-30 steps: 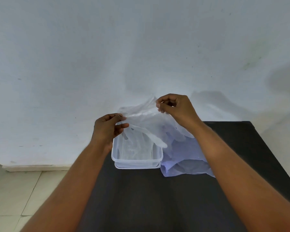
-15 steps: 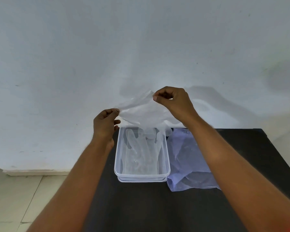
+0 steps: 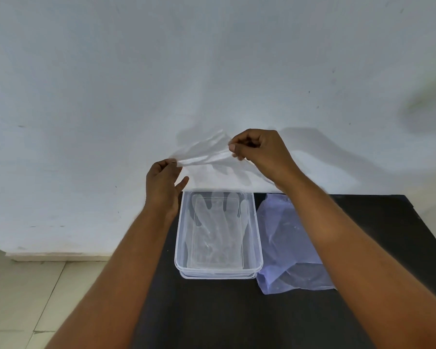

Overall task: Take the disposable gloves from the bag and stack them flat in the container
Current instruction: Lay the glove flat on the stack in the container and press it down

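A thin clear disposable glove (image 3: 207, 157) is stretched in the air between my two hands, above the far end of the container. My left hand (image 3: 163, 186) pinches its left edge and my right hand (image 3: 258, 152) pinches its right edge, a little higher. Below stands a clear rectangular plastic container (image 3: 258, 248) on the black table. A clear glove (image 3: 217, 230) lies flat inside the container, fingers pointing away from me. To the right of the container lies a pale blue plastic bag (image 3: 287, 243), partly under my right forearm.
The black table (image 3: 237, 318) ends just behind the container at a white wall (image 3: 212, 71). Its left edge runs close to the container, with pale floor tiles (image 3: 23, 298) below. Bare tabletop lies in front of the container and right of the bag.
Both hands have lifted the held glove higher and spread it out wider. The view has tilted down, so more of the container and bag shows.
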